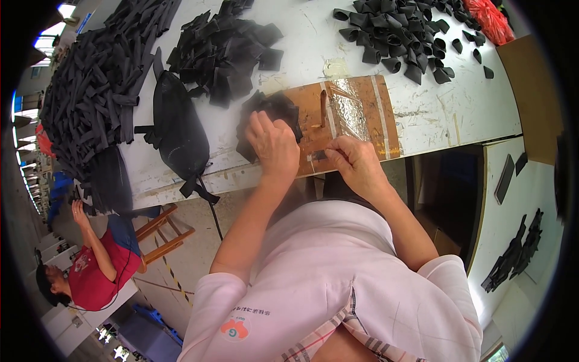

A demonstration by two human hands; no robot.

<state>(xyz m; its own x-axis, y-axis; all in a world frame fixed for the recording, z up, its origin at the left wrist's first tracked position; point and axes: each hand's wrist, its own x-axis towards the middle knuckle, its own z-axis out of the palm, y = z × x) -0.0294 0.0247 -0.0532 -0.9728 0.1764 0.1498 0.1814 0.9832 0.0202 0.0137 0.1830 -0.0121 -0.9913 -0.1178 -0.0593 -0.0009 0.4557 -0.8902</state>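
A brown board [386,117] with clear tape across it lies at the table's near edge. On it is a narrow dark brown upright piece [323,108]. My left hand [272,142] rests with curled fingers on a small heap of black fabric pieces [282,108] by the board's left side, gripping at one. At the board's front edge my right hand [360,161] is closed in a pinch around a small dark bit [318,155], mostly hidden by the fingers.
Black strips [90,90] pile up at the far left, beside a black padded form [179,127]. Flat black pieces [223,51] lie behind my left hand. Folded black loops [392,36] and a red plastic bag [488,21] are at back right. A co-worker [99,265] sits left.
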